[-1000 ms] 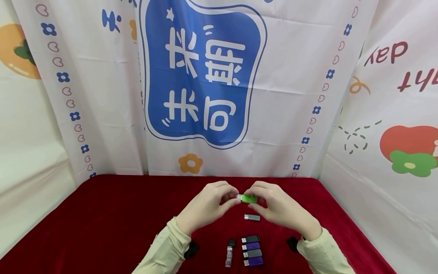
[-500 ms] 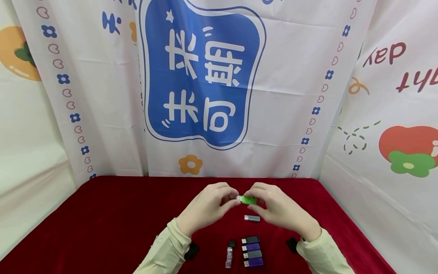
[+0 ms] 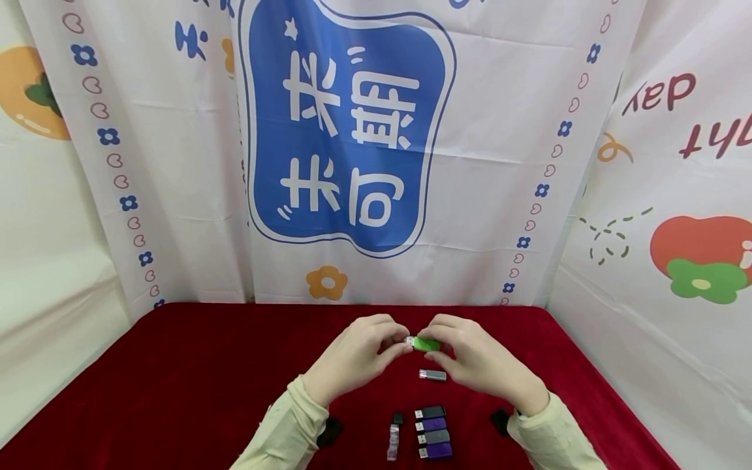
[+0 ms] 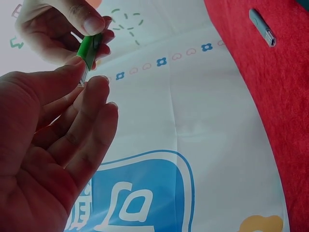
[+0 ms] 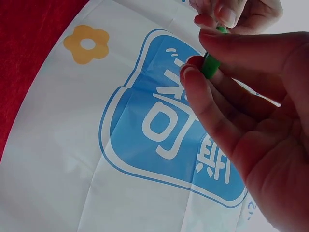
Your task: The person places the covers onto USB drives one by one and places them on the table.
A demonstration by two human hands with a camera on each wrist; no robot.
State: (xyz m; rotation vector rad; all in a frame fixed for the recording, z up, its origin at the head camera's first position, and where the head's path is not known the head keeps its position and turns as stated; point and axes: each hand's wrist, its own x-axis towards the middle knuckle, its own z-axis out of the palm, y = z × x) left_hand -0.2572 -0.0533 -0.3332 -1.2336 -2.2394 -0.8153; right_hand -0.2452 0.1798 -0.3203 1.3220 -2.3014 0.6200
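Observation:
A green USB stick is held up over the red cloth between both hands. My right hand pinches its green body between thumb and fingers. At the connector end, my left hand pinches the clear cap with thumb and fingertips, which partly cover it. The green body also shows between the fingers in the right wrist view. Just below the hands, a grey USB stick with a clear end lies on the cloth.
Nearer the front, several USB sticks lie in a row with bare connectors: a black one, a purple one, a grey one and another purple one. Left of them are clear caps and a black cap. Printed curtains surround the red-covered table.
Almost nothing differs: both hands keep the same hold on the green USB stick and its cap. The whole view has shifted down very slightly.

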